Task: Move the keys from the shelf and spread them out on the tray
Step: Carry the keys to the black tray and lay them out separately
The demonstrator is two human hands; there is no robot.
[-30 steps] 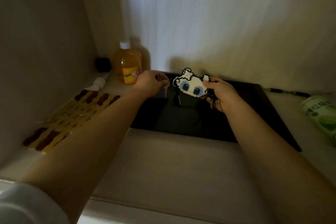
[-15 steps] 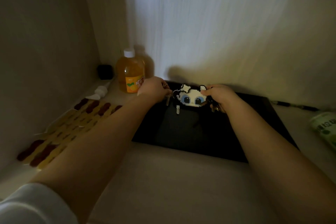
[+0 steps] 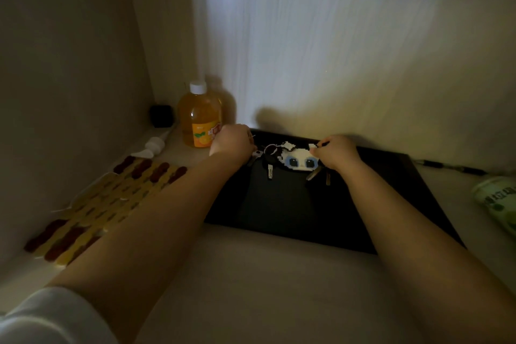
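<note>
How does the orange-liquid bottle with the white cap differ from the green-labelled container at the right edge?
The orange-liquid bottle with the white cap stands upright in the back left corner; the green-labelled container lies tilted at the right edge. The bottle is clear, showing orange liquid; the container is opaque, pale green. The bottle is fully in view; the container is cut off by the frame. Both rest on the shelf, outside the black tray.
</note>
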